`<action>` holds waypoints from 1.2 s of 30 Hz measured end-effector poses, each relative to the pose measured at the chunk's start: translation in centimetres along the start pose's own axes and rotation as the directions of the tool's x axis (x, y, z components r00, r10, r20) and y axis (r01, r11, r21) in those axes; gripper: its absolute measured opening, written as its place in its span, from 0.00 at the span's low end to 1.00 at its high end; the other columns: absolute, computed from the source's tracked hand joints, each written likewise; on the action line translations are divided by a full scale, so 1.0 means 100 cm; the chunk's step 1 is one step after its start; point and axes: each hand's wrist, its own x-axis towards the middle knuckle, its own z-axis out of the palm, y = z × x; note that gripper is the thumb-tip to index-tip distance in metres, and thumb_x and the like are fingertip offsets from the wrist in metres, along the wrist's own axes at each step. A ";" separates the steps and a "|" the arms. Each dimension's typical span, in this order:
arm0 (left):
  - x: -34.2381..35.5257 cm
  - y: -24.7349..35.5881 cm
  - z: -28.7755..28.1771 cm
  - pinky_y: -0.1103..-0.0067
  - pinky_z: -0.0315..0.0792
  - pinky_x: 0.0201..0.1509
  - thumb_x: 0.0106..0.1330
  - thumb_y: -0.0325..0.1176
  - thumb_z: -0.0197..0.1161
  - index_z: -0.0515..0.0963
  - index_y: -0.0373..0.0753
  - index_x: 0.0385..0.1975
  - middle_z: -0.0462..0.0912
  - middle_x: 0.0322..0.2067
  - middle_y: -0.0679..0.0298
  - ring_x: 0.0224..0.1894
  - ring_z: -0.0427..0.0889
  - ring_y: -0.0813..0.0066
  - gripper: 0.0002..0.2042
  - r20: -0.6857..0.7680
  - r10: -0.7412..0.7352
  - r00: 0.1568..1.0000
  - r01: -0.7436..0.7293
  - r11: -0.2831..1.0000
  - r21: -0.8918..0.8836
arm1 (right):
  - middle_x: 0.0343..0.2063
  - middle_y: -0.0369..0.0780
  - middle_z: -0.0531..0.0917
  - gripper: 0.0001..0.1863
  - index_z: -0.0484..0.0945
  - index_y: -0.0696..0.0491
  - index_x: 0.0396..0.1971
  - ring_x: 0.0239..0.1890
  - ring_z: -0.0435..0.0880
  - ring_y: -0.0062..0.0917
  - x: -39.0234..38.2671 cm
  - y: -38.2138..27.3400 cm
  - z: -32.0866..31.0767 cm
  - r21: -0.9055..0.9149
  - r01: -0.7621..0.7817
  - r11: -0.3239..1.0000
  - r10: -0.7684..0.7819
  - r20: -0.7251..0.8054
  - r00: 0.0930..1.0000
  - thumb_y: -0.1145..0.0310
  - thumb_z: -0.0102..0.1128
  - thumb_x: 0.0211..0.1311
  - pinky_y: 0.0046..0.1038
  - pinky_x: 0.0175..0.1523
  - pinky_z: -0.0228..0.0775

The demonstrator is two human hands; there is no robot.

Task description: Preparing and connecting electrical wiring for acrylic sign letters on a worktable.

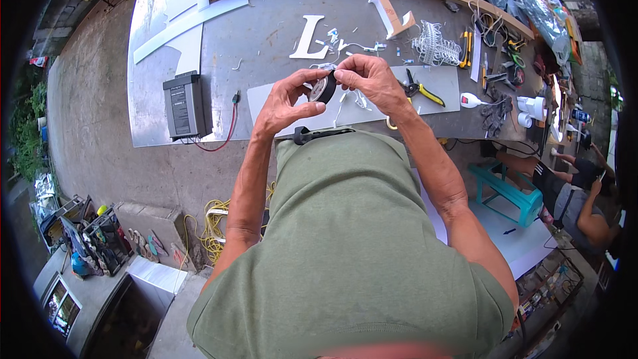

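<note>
Above the scuffed grey tabletop point(266, 36), left hand point(286, 104) and right hand point(373, 82) pinch a round black tape roll point(329, 90).

Tape roll point(329, 90) (left of pliers point(413, 88))

Open tabletop point(256, 43) left, cutters point(430, 96) right

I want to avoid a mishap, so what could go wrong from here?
The tape roll, pinched in the left hand, might slip and drop. The right hand could knock the pliers lying close beside it. The red wire, looping near the table's front edge, might get snagged.
</note>
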 end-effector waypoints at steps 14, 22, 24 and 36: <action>-0.018 0.022 0.024 0.80 0.71 0.45 0.52 0.35 0.74 0.81 0.27 0.47 0.79 0.39 0.63 0.40 0.77 0.78 0.24 -0.121 0.023 0.992 -0.018 0.999 0.041 | 0.22 0.33 0.82 0.06 0.81 0.58 0.31 0.23 0.74 0.14 -0.046 -0.020 0.028 -0.295 0.250 0.922 -0.337 -0.296 0.894 0.72 0.67 0.61 0.22 0.30 0.68; -0.033 0.023 0.018 0.80 0.74 0.41 0.54 0.39 0.75 0.82 0.27 0.44 0.85 0.32 0.60 0.33 0.81 0.78 0.23 -0.298 -0.181 0.937 0.235 0.959 0.157 | 0.22 0.35 0.80 0.04 0.79 0.57 0.28 0.23 0.75 0.18 -0.056 -0.041 0.056 -0.448 0.317 0.836 -0.458 -0.251 0.853 0.75 0.66 0.58 0.23 0.29 0.67; -0.034 0.033 0.009 0.79 0.75 0.42 0.54 0.41 0.75 0.83 0.26 0.44 0.85 0.32 0.59 0.33 0.82 0.77 0.24 -0.233 -0.298 0.926 0.342 0.923 0.177 | 0.23 0.34 0.80 0.04 0.79 0.57 0.29 0.23 0.75 0.17 -0.058 -0.041 0.059 -0.427 0.312 0.849 -0.442 -0.246 0.863 0.74 0.66 0.59 0.23 0.30 0.67; -0.045 0.051 -0.010 0.73 0.76 0.48 0.51 0.45 0.76 0.82 0.29 0.49 0.86 0.36 0.57 0.38 0.84 0.70 0.30 0.161 -0.210 0.964 0.169 0.957 0.234 | 0.25 0.33 0.80 0.11 0.81 0.58 0.34 0.29 0.75 0.14 -0.053 -0.045 0.051 0.049 0.001 0.999 0.012 -0.267 0.964 0.64 0.65 0.66 0.18 0.35 0.69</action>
